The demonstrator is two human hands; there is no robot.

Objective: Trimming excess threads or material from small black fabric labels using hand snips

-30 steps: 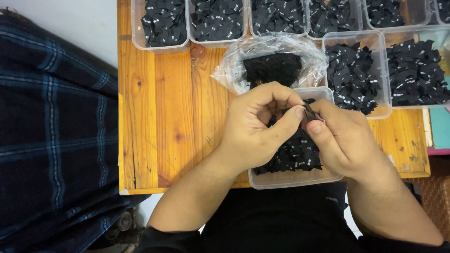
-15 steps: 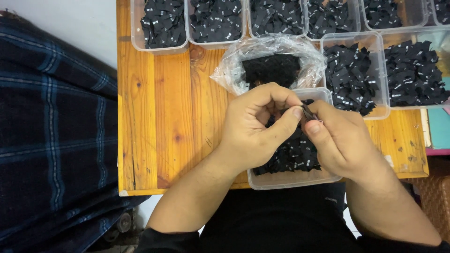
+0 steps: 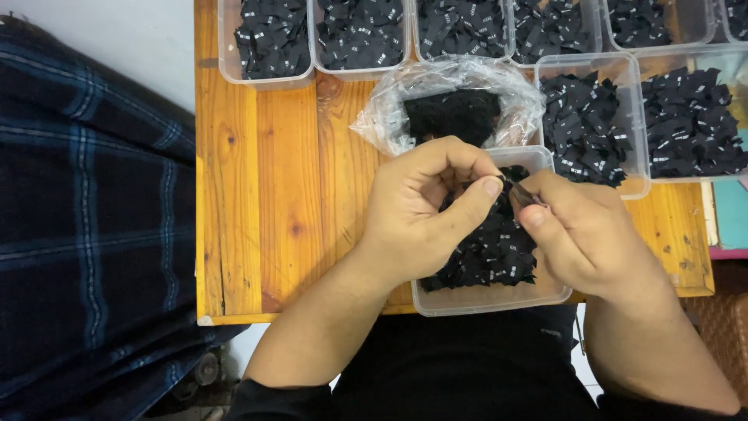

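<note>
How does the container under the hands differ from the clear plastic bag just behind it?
The container is a rigid, straight-walled tub; the plastic bag is soft and crumpled. The container holds loose black tags with white marks; the bag holds one dark, plain-looking mass. The container overhangs the table's near edge; the bag lies fully on it. Both are clear with black contents.

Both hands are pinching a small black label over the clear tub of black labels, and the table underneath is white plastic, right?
Not quite: the table is orange-brown wood, as the head view shows. The left hand and right hand do pinch a small black label over the clear tub.
</note>
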